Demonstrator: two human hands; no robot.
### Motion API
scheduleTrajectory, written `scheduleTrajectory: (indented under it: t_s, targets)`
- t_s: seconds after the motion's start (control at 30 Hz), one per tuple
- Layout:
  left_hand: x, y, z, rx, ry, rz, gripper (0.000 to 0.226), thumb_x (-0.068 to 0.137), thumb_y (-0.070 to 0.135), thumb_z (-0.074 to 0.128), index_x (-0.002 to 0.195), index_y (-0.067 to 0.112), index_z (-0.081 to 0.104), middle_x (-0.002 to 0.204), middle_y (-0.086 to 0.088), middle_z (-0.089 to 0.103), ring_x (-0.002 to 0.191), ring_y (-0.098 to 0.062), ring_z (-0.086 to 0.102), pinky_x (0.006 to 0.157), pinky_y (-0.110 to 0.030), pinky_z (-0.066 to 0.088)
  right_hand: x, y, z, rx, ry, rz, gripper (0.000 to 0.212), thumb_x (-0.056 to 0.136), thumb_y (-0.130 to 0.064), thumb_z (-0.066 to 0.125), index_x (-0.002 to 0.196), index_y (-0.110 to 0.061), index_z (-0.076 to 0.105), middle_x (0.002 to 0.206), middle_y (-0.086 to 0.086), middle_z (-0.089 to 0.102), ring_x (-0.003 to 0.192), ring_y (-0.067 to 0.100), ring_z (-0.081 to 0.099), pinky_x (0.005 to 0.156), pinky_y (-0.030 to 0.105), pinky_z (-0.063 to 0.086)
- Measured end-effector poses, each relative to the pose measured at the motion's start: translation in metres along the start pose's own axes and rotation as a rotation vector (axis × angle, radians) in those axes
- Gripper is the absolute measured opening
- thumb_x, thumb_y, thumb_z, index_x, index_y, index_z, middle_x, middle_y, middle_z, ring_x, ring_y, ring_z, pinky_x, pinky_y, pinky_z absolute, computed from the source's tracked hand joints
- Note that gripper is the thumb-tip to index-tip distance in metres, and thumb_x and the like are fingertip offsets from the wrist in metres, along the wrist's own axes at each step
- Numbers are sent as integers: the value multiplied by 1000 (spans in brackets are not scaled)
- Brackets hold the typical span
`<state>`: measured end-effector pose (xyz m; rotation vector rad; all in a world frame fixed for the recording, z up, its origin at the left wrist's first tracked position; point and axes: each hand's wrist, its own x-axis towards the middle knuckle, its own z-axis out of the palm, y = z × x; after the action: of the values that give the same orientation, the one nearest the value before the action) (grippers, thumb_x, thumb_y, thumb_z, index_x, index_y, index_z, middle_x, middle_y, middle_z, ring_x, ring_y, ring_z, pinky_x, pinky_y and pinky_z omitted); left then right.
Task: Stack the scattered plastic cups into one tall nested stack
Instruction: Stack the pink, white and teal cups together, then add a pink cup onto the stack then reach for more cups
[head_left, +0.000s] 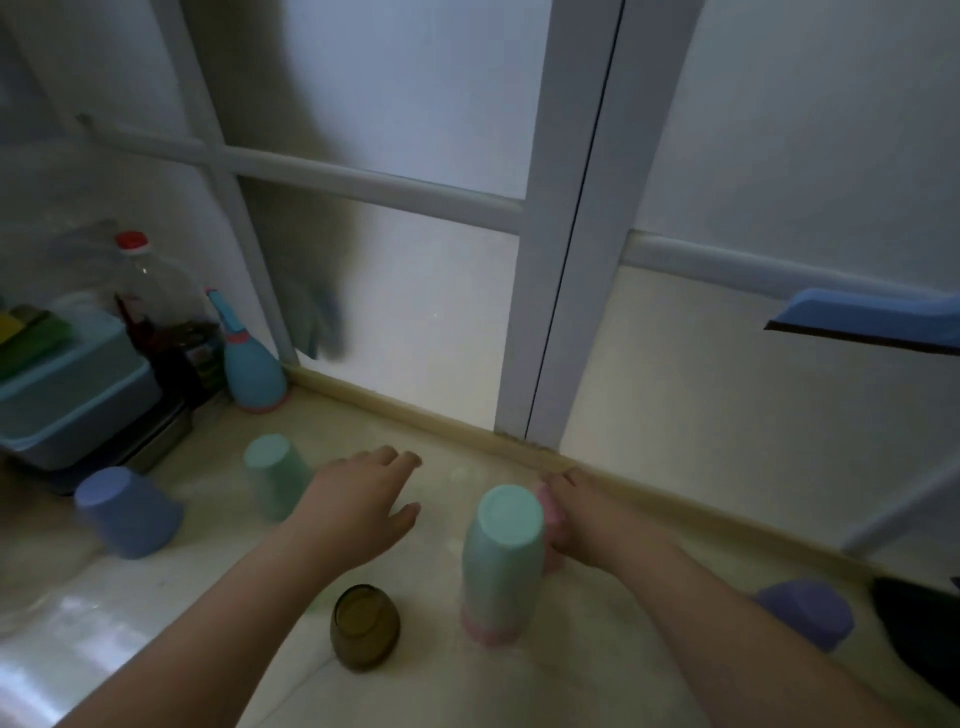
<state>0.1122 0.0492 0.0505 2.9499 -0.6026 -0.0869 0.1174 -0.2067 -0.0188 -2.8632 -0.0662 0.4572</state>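
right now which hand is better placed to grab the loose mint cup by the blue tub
Left. The left hand hovers open right beside the loose mint cup, while the right hand is occupied behind the stack, apparently on a pink cup.

Pale cream countertop (156, 623), glossy, light glare on part nearest camera at left. Along far edge, low beige ledge (415, 410) under frosted window (415, 104) with white frame (550, 260); dim bluish daylight coming through, grey shadow smudge on pane. Far left corner pretty cluttered: blue plastic box (67, 395), clear bottle with red cap (150, 291), small blue spray bottle (252, 364). Brown glass tumbler (365, 626) lying on counter, near front. Blue shelf thing (872, 317) sticking in from right.
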Motion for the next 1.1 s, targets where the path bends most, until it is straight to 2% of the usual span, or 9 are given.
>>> scheduleTrajectory:
  t_s: [0.1,0.2,0.4,0.47,0.6,0.7,0.87,1.1]
  targets:
    - [4,-3,7,8,-18,-7,50,90,43,46,134,24,35,130,-1,52,113,-22,52,93,-37,46,10,5,9,2,-46,-1,73,72,-31,66,135,-18,30,133,14,44,118,34,50,96,41,45]
    - [3,-4,11,-3,-29,-16,48,90,42,46,133,24,36,129,-1,53,114,-22,52,95,-37,45,13,8,19,56,-51,-1,76,75,-27,63,139,-18,24,134,18,42,116,38,52,96,42,45]
    - [-8,-9,9,-33,-1,-30,47,89,41,48,132,23,38,127,0,55,112,-21,53,93,-33,46,4,3,4,116,-34,9,65,78,-20,65,134,-15,32,128,15,46,110,34,54,90,36,46]
    - [-13,-10,4,-33,6,-32,47,89,41,48,132,23,38,127,0,55,112,-20,54,93,-33,46,-7,0,-14,132,8,7,57,80,-17,61,131,-12,36,123,17,49,106,34,56,86,35,45]
    - [-23,-6,-11,-25,51,-15,46,90,41,47,132,25,37,127,1,55,111,-18,54,91,-31,45,-39,-6,-70,74,134,-29,72,67,-24,68,130,-27,35,111,14,53,96,34,59,81,39,49]
    - [-31,0,-21,-37,93,-1,46,90,41,47,132,26,37,126,2,55,110,-18,54,89,-30,45,-70,-20,-115,85,247,-60,72,62,-28,74,125,-32,39,102,6,52,90,26,55,75,35,47]
    - [-41,10,-31,-31,127,29,47,89,41,48,132,25,37,127,1,55,113,-19,53,91,-32,44,-116,-54,-157,137,377,-147,66,57,-34,72,115,-38,42,103,-3,54,88,18,55,75,34,49]
    - [-57,16,-38,-22,149,47,46,90,41,46,133,25,36,129,1,55,114,-20,52,93,-32,43,-132,-97,-145,-23,286,-261,67,58,-44,69,117,-40,39,107,-5,56,93,19,56,80,39,51]
